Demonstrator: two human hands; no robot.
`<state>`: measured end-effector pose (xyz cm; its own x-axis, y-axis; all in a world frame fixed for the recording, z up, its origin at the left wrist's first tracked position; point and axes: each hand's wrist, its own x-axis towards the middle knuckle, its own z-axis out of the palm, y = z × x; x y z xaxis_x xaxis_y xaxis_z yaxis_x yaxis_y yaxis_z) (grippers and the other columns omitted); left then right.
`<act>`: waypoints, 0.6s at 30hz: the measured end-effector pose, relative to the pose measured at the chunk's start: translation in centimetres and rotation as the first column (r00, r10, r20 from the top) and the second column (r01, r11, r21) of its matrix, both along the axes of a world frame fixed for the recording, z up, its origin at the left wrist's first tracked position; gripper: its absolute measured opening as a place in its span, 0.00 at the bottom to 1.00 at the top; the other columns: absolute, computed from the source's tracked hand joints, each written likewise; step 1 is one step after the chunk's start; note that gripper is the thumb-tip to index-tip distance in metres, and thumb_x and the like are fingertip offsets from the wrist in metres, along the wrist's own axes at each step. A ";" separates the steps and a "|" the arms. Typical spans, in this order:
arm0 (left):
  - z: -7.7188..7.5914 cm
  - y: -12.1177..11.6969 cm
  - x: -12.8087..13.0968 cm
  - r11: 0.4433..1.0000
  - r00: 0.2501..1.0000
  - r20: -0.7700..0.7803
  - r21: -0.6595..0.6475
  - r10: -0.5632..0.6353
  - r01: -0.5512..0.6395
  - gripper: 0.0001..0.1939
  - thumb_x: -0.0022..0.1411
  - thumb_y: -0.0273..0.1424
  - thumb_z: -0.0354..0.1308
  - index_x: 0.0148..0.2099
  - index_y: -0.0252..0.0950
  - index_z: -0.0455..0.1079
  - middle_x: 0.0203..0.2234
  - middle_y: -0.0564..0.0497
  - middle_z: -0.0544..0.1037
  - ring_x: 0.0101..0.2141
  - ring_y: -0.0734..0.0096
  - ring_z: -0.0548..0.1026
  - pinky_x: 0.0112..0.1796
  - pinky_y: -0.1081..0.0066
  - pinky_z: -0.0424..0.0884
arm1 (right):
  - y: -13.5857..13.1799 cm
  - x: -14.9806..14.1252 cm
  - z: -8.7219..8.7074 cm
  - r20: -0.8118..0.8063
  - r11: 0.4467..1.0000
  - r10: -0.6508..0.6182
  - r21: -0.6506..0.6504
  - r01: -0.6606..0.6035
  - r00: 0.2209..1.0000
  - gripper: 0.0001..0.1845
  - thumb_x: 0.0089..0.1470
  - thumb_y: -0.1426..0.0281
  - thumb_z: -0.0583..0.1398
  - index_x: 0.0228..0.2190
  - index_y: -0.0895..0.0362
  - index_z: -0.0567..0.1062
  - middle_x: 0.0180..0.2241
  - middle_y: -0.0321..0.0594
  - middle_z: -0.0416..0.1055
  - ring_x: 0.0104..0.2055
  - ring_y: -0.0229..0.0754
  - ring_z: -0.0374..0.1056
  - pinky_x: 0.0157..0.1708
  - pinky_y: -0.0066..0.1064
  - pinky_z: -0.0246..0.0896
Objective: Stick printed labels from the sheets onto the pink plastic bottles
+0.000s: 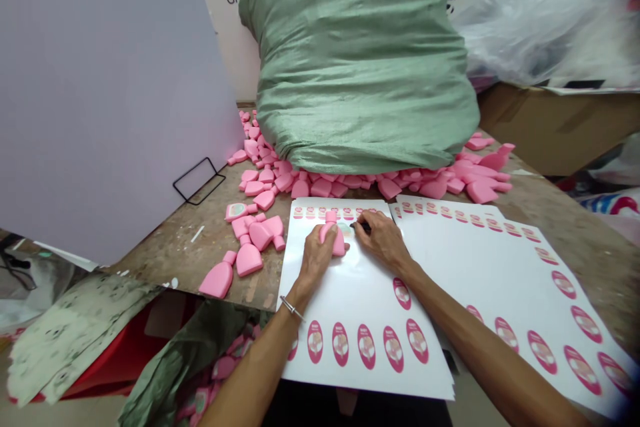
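My left hand is closed around a small pink bottle, its neck pointing away from me, over the near sheet of stickers. Just to the right, my right hand pinches a small black pointed tool; its exact kind is hidden by the fingers. A pale oval sticker shows between the bottle and the tool's tip. Pink oval stickers line the bottom and top of the sheet, with bare backing between. My right forearm crosses a second sticker sheet.
Loose pink bottles lie at the left, and many more are heaped under a big green sack at the back. A black wire stand leans by a pale panel. A cardboard box stands at the right.
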<state>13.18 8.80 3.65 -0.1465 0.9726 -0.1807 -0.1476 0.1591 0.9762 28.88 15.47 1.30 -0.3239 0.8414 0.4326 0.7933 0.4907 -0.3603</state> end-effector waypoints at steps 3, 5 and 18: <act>0.1 0.0 0.0 1.000 1.000 -0.016 0.001 -0.009 0.009 0.20 0.60 0.45 0.56 0.42 0.32 0.65 0.31 0.45 0.75 0.29 0.64 0.80 0.26 0.75 0.71 | 0.2 -0.1 -0.2 0.008 1.000 -0.010 0.003 0.010 1.000 0.06 0.55 0.67 0.55 0.27 0.53 0.67 0.27 0.39 0.71 0.33 0.43 0.64 0.33 0.32 0.54; 0.1 0.0 0.0 1.000 1.000 -0.020 0.002 -0.006 0.006 0.20 0.60 0.45 0.56 0.42 0.32 0.65 0.31 0.45 0.75 0.29 0.63 0.80 0.26 0.74 0.71 | 0.4 -0.1 -0.4 0.017 1.000 -0.013 0.008 0.013 1.000 0.07 0.54 0.65 0.56 0.26 0.53 0.67 0.26 0.38 0.70 0.32 0.43 0.64 0.32 0.32 0.53; 0.2 0.0 0.1 1.000 1.000 0.025 0.003 0.012 -0.012 0.21 0.58 0.46 0.58 0.41 0.32 0.66 0.32 0.45 0.75 0.27 0.64 0.79 0.28 0.72 0.73 | -0.3 -0.4 0.0 0.170 0.972 0.007 0.230 -0.047 0.985 0.09 0.58 0.65 0.54 0.29 0.56 0.69 0.30 0.43 0.72 0.36 0.45 0.62 0.38 0.36 0.46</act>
